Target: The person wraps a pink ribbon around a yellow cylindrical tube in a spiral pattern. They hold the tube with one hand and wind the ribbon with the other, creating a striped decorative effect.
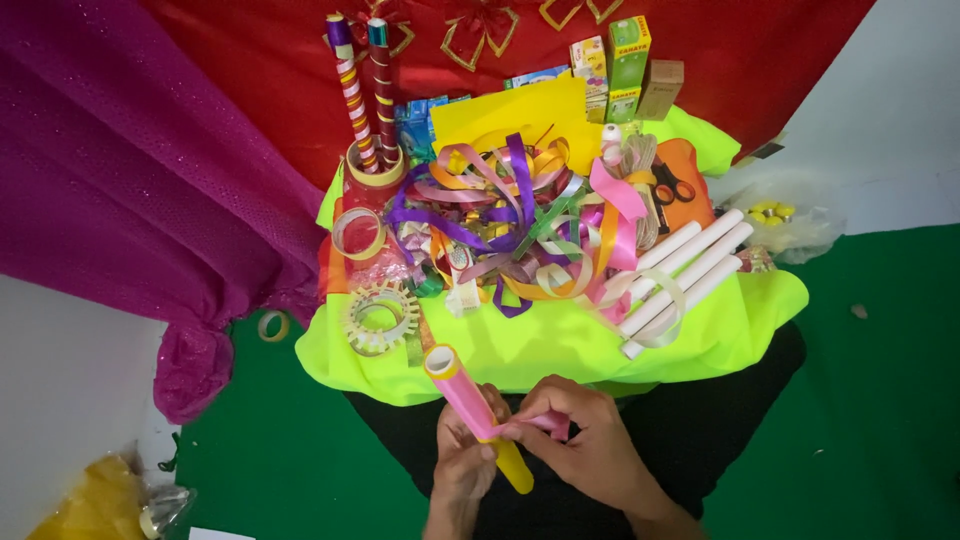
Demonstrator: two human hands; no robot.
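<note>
While both hands [530,440] grip it, yellow tube [478,415], half-wrapped pink ribbon [462,395], tilted

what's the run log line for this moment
left hand: holds tube | right hand: pinches pink ribbon at tube | ribbons on cloth

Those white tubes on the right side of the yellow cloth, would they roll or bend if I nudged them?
The white tubes look round and smooth, so they would probably roll. They lie straight, likely stiff. A ribbon loop wraps them, which may keep them together.
</note>
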